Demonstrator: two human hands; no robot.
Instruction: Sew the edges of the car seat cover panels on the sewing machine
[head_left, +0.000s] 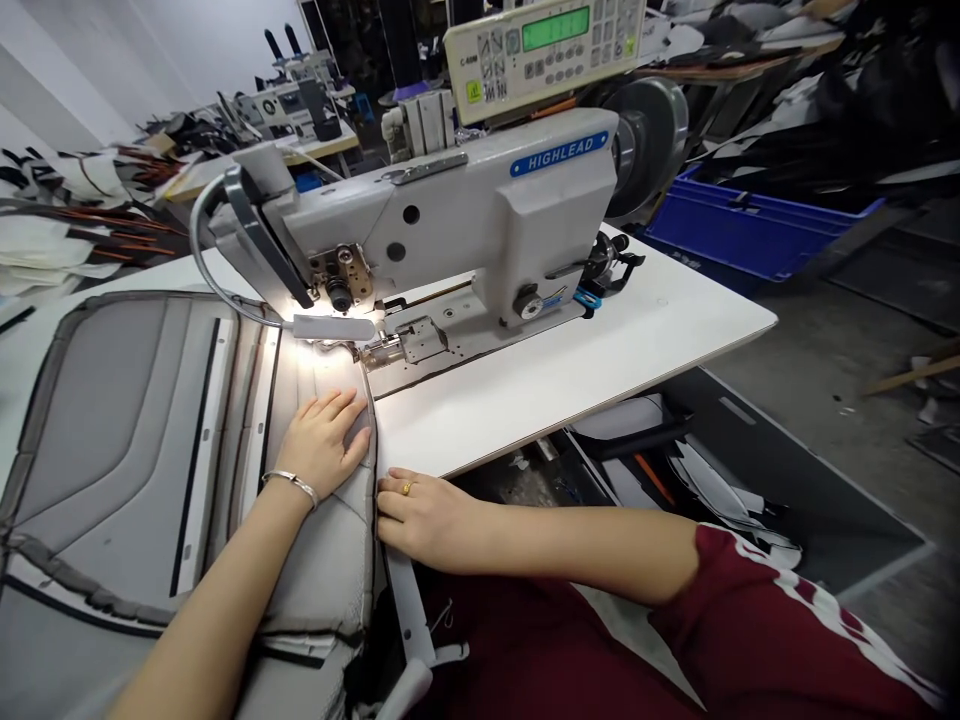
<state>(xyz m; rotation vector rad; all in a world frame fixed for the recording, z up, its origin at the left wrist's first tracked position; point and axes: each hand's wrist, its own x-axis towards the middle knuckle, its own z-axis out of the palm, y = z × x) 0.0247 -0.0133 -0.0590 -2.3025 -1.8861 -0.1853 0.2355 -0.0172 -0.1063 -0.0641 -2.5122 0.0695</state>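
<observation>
A grey padded seat cover (139,400) with dark bound edges and white strips lies over the left of the sewing machine table. My left hand (324,440) rests flat on it, fingers stretched toward the lit needle area and thumb apart. At the cover's right edge, my right hand (435,520) has its fingers closed on the dark border; the thumb is hidden. Just beyond my left fingertips, that edge runs under the presser foot area of the sewing machine (450,215). A lamp (334,328) partly covers the needle.
A control panel (544,50) with a green display tops the machine. The white table (600,340) extends right. Below it stands a grey bin (817,500) holding cut pieces. A blue crate (757,220) sits behind right. A metal lever (409,610) is near my lap.
</observation>
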